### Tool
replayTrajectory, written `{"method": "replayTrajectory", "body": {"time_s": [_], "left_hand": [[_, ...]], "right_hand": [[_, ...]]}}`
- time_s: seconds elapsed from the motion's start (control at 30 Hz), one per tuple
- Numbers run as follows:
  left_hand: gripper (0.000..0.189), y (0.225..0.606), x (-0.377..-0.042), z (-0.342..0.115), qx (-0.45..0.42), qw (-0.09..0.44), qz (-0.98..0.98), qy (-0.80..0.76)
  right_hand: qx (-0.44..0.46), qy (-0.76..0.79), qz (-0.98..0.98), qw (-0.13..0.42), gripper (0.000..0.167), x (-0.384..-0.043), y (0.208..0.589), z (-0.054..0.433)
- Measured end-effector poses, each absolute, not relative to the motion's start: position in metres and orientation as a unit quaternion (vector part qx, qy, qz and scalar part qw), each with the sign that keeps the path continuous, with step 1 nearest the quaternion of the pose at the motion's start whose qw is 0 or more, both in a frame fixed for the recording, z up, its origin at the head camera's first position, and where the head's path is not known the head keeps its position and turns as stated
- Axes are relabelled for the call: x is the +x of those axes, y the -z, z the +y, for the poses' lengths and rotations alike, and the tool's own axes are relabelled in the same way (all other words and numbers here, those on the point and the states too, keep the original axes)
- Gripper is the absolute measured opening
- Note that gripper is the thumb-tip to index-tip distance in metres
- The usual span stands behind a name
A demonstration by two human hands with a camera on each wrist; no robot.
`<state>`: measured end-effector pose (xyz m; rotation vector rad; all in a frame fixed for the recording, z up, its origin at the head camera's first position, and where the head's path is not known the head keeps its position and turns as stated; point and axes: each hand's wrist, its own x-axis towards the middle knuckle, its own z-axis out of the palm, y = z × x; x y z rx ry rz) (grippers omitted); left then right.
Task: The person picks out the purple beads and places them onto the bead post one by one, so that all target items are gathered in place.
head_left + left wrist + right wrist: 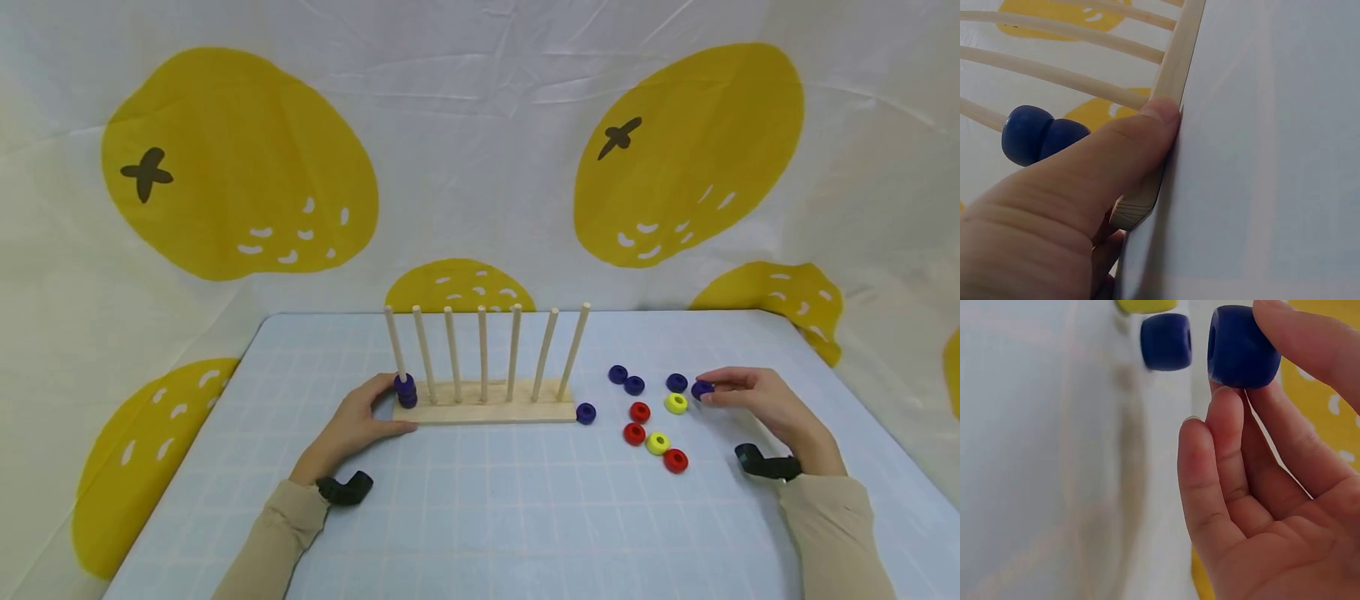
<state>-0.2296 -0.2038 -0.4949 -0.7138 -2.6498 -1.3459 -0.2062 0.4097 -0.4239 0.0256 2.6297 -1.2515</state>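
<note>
A wooden rack point(487, 413) with a row of upright pegs stands on the table. My left hand point(358, 423) grips the left end of its base; in the left wrist view the thumb point(1141, 128) lies along the front edge. Two dark blue beads point(406, 390) are stacked low on the leftmost peg, while the other pegs carry none. Over on the right, my right hand point(765, 402) pinches one blue bead point(1244, 347) between thumb and fingers. Another blue bead point(1166, 342) sits just beyond it in the right wrist view.
Loose blue beads point(633, 385), red beads point(634, 433) and yellow beads point(657, 443) lie between the rack and my right hand. One blue bead point(586, 413) rests by the rack's right end. A patterned cloth point(480, 167) hangs behind the table point(480, 517).
</note>
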Motion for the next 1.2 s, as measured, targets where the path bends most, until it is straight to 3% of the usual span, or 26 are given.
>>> {"method": "replayTrajectory", "body": {"time_s": [0.57,1.2], "left_hand": [[0.068,0.492,-0.228,-0.203,-0.234,0.046,-0.869,0.434],[0.068,0.496,-0.229,-0.205,-0.236,0.043,-0.867,0.436]], "right_hand": [[-0.019,0.433,0.899,0.066,0.060,-0.202,0.392,0.389],[-0.048,0.451,0.891,-0.036,0.045,-0.187,0.343,0.339]]}}
